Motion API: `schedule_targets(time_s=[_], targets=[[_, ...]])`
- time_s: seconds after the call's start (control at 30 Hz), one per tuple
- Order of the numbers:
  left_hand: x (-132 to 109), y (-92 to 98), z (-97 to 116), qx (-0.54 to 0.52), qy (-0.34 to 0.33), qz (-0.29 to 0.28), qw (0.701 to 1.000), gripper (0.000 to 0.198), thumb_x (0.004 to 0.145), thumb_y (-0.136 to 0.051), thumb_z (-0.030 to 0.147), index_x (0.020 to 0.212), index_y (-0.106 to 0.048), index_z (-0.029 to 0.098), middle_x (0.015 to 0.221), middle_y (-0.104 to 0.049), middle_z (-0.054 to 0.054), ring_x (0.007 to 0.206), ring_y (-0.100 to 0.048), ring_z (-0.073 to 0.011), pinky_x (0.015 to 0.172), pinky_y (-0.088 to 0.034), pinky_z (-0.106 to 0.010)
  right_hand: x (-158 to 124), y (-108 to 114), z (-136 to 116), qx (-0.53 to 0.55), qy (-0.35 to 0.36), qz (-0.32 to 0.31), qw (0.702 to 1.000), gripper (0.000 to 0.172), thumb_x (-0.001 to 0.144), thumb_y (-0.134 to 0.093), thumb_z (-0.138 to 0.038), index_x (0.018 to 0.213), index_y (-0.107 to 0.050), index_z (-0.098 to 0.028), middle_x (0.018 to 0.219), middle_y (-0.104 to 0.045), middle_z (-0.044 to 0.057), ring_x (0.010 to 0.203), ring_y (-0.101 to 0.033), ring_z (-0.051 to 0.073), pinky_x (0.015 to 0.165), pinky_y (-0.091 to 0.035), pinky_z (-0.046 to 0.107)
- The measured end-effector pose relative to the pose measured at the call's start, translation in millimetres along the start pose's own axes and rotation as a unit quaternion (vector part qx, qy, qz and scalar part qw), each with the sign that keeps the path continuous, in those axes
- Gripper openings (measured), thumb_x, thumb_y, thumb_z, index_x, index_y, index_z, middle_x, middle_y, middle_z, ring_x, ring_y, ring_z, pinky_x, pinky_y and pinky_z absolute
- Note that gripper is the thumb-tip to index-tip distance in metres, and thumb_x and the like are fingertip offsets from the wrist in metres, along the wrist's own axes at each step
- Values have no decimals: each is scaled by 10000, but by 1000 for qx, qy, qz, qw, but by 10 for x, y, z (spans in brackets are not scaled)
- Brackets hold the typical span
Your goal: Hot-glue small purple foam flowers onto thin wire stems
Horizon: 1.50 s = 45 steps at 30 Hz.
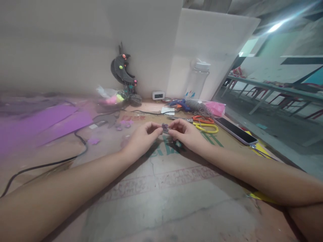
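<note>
Both my hands meet near the middle of the view, just above the cardboard-covered table. Between their fingertips is a small purple piece [165,127], perhaps a foam flower; blur and fingers hide its exact form. My left hand [146,134] pinches its left side with thumb and forefinger. From the right, my right hand [185,132] pinches the other side. Beyond the right hand lie scissors with yellow handles [208,128] and another pair with orange handles [204,119]. Loose purple cut-outs [124,124] lie left of my left hand.
Purple sheets [68,119] cover the left side, with a black cable [42,165] nearby. At the back stand a dark crescent ornament [121,69], a small clock [158,95], a blue glue gun [180,103], grey yarn [198,107] and a clear bottle [197,80]. A phone [236,130] lies right.
</note>
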<state>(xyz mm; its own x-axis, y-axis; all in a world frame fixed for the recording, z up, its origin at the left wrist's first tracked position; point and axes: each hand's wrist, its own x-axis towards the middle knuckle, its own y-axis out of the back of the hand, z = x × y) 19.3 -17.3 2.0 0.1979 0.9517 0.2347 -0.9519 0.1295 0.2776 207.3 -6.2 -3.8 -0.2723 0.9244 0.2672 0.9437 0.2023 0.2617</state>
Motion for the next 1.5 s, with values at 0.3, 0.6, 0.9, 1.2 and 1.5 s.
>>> schedule_targets(time_s=[0.3,0.6,0.9,1.2,1.5], targets=[[-9,-1,4,12,1,-4,1000,176,834,-602,348,839,-633,175,856,-685,-37,802,-616,-168,735,-464,-278,-60,13,-57,-71,-5,-26,997,262,877,-568,-423,798,-581,-173,612,-546,-30,547,-487,102,524,-385,235],[-3,3,-3,10,-14,-42,999,191,839,-589,356,801,-626,173,814,-664,-25,772,-604,-161,725,-464,-283,-55,-13,-69,-55,-18,-40,997,238,875,-568,-396,833,-603,-164,591,-535,-41,531,-487,92,520,-386,228],[-7,-7,-12,25,-22,-78,996,155,838,-594,326,831,-652,182,822,-682,-21,763,-614,-159,731,-463,-284,-52,-13,-81,-14,-9,-24,1000,204,830,-613,-364,877,-613,-166,583,-529,-56,514,-476,84,496,-372,215],[-17,-17,-2,4,-31,-68,997,208,835,-600,370,886,-664,179,887,-705,-41,796,-633,-177,762,-482,-311,-34,-9,-53,-14,-9,-24,1000,207,827,-619,-378,856,-593,-175,618,-540,-50,524,-485,86,504,-391,215],[-2,-7,0,-23,6,-8,1000,182,836,-591,353,862,-639,179,845,-683,-30,788,-620,-173,734,-470,-293,46,165,-151,-150,21,3,988,291,904,-498,-420,858,-642,-171,708,-605,-2,573,-509,113,540,-399,243]])
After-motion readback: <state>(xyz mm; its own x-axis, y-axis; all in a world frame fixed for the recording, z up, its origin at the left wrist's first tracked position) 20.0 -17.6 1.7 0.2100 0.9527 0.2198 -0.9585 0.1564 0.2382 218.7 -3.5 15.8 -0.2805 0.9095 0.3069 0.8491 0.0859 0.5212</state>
